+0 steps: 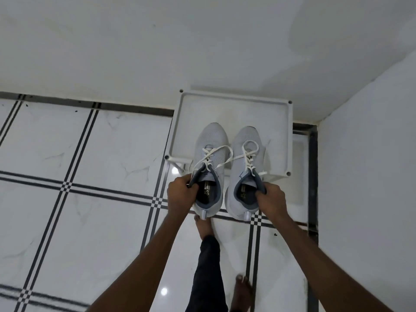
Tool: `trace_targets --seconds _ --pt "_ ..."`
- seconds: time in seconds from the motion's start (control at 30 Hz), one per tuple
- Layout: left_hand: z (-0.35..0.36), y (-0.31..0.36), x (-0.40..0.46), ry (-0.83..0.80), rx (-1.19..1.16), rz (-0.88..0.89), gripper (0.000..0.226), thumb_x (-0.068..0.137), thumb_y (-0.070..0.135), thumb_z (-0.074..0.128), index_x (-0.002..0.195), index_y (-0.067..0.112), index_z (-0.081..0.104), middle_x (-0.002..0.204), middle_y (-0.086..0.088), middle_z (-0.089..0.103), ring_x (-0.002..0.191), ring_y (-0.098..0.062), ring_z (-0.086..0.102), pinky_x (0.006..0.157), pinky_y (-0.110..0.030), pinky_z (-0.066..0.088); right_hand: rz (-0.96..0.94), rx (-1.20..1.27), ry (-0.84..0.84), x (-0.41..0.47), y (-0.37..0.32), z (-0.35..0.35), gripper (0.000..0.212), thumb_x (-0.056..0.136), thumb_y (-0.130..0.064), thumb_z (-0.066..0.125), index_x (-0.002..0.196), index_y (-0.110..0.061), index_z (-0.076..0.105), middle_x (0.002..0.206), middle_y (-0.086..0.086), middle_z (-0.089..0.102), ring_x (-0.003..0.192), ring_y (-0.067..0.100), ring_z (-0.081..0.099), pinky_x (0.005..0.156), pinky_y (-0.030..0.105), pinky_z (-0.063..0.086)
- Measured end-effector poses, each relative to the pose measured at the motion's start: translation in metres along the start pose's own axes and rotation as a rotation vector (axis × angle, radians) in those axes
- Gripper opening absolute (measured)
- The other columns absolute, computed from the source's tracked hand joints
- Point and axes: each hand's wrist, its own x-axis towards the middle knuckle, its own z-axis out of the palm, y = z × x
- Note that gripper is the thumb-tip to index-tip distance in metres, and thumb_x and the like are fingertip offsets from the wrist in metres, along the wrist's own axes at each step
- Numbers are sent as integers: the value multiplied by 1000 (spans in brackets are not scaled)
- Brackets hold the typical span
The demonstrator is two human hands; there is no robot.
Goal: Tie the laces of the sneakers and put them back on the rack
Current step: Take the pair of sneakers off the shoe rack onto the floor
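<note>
Both forearms are reached forward; the left hand is closed on the left sneaker's collar, the right hand on the right sneaker's. Pale grey, white-laced, they are held just beyond the grip, over the white rack. Lowering onto its shelf seems required next.

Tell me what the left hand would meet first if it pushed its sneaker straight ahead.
Probably the top shelf of the white rack: the left hand points its sneaker toe-first over it. Beyond lies the wall; height above the shelf is unclear.
</note>
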Motion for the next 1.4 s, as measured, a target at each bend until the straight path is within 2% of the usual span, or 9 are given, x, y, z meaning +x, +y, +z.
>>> trace_targets --seconds 0.2,0.4,0.67,0.83,0.97,1.07,1.27,1.33,1.4 --pt "15 -46 -60 10 15 -65 7 79 9 60 73 9 65 62 -4 62 56 -19 52 47 -22 30 20 -4 -26 -54 52 23 11 83 -1 54 83 -1 65 75 15 62 73 33 58 63 32 42" --pt "60 -120 -86 -53 52 -104 12 78 6 60 69 14 59 57 3 54 56 -19 50 47 -21 27 136 -51 -83 -70 115 94 7 83 -4 55 79 -4 61 76 14 60 73 33 56 63 33 40" --pt "193 -247 -19 -59 51 -102 14 82 4 56 72 13 62 61 1 58 53 -17 50 48 -18 30 188 -92 -51 19 207 238 20 86 -9 55 97 3 67 94 21 68 91 38 65 68 32 41" --pt "281 -321 35 -22 79 -127 12 81 8 55 80 6 66 67 -6 65 61 -26 59 56 -29 44 190 -97 30 89 257 321 22 85 -6 54 99 5 68 98 23 70 95 40 65 73 36 47" --pt "320 -359 64 32 86 -134 10 82 8 53 79 8 63 66 -1 58 60 -22 52 52 -26 34 160 -93 100 128 281 361 18 85 -2 53 95 6 65 96 25 68 94 42 63 71 33 40" --pt "327 -377 71 73 75 -121 16 84 8 53 91 9 67 75 -1 62 66 -21 52 61 -27 38 145 -93 156 130 286 373 16 85 -2 51 96 3 62 92 21 65 94 42 62 73 37 43" --pt "301 -416 83 136 40 -146 22 86 10 52 100 13 69 84 -3 68 70 -20 60 60 -27 46 -213 -156 479 113 228 404 58 81 -7 56 137 1 44 132 23 55 125 38 48 105 45 41" --pt "291 -427 87 149 30 -164 18 86 9 53 95 12 67 80 -3 66 67 -19 57 54 -21 37 -330 -170 473 113 198 424 52 84 -10 58 134 -4 48 131 18 57 125 33 47 103 41 41" --pt "285 -436 91 155 0 -158 14 87 15 55 93 13 68 79 -2 66 68 -18 58 53 -16 34 -399 -159 343 115 174 446 33 87 -10 56 119 -5 61 112 16 67 109 34 56 87 37 43"
